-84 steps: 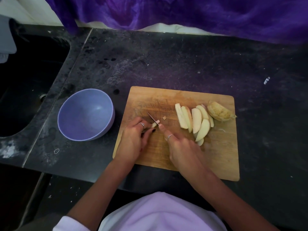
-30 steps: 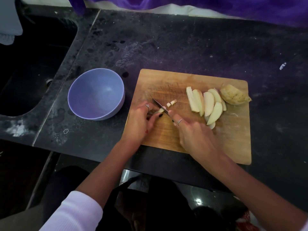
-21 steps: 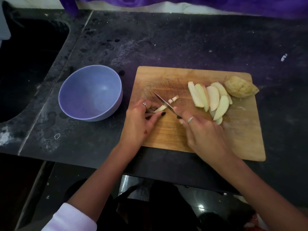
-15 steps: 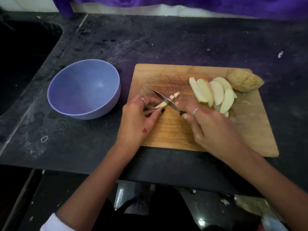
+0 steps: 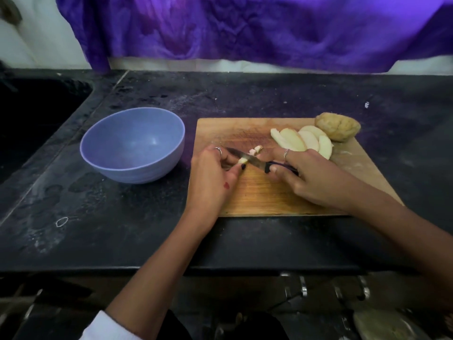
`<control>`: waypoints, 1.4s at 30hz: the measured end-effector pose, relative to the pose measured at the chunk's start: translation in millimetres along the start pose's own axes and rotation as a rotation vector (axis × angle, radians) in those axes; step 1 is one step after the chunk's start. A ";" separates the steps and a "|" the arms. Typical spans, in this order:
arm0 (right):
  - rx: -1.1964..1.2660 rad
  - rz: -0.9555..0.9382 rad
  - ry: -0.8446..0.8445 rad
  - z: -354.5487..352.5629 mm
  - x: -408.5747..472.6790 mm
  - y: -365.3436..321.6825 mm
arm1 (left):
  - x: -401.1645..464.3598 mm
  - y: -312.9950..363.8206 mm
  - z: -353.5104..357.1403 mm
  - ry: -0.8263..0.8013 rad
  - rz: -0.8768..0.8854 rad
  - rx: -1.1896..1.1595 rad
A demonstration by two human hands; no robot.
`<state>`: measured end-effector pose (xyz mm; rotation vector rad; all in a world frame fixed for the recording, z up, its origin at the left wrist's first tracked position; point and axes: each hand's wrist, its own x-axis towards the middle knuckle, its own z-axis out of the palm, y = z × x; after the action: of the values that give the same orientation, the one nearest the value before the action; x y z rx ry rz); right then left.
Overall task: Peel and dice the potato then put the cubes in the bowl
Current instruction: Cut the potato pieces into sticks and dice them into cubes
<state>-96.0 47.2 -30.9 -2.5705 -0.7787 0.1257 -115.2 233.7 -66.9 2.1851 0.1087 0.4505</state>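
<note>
Bare bowl (image 5: 132, 146) beside cutting board (image 5: 269, 192)

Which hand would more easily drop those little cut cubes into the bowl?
Left hand, probably: it sits beside the bowl and holds only a potato strip, while the right hand grips the knife, farther away.

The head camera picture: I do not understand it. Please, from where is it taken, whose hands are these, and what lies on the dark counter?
There is no machine: a person wears the camera on the head, looking down. The left hand pins a potato strip; the right hand holds a knife cutting it. A few cubes, slices and a potato piece with skin lie on the cutting board. The blue bowl beside it holds nothing.
</note>
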 end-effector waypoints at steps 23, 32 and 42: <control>-0.111 -0.023 0.098 12.0 -6.4 -8.0 | -0.6 1.0 -5.2 -0.037 0.003 -0.006; -0.225 0.008 0.273 25.7 -15.7 -11.4 | -2.4 2.4 -6.6 -0.058 0.026 0.036; -0.141 0.032 0.259 24.5 -14.2 -14.2 | -2.4 4.3 -8.5 -0.051 0.106 0.100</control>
<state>-120.3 59.6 -47.1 -2.6593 -0.6698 -0.2566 -120.8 237.0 -59.6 2.3071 -0.0126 0.4572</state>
